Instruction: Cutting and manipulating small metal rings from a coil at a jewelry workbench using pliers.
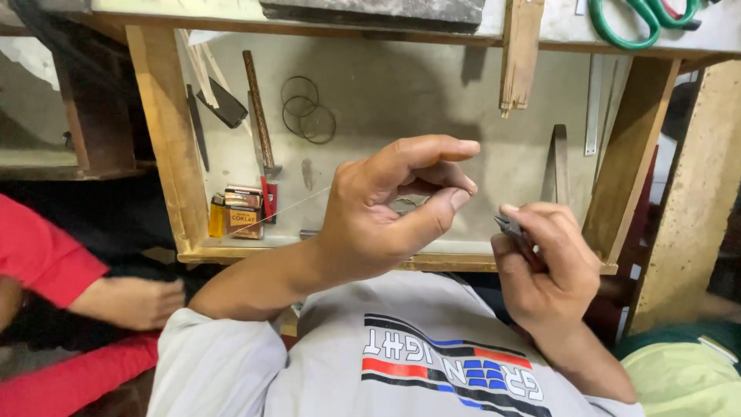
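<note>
**A:** What are the two hands doing?

**B:** The left hand (386, 205) is raised in the middle of the view, fingers curled, with the thumb and forefinger bent towards each other. A thin pale wire (285, 207) runs from that hand out to the left, slanting downwards. Whether the fingertips actually pinch the wire I cannot tell; it is too fine to see at the grip.

**A:** And the right hand?

**B:** The right hand (544, 262) sits lower and to the right, clenched round small grey pliers (511, 228). Only the pointed tip shows, sticking out beside the thumb towards the left hand. The two hands are near each other but not touching.

**A:** What lies behind them?

**B:** A shallow wooden tray (166, 147) with a pale floor, set in the counter. On it are a hammer (261, 116) with a dark patterned handle, a few thin wire rings (307, 112) overlapping, a dark flat tool (224, 104) and a small stack of boxes (244, 210) next to a yellow lighter (217, 216). Green-handled scissors (644, 19) rest on the ledge at top right.

**A:** Anyone else there?

**B:** At the left edge, a person in a red sleeve (42, 255) rests a hand (139, 301) low down, well apart from the work.
</note>
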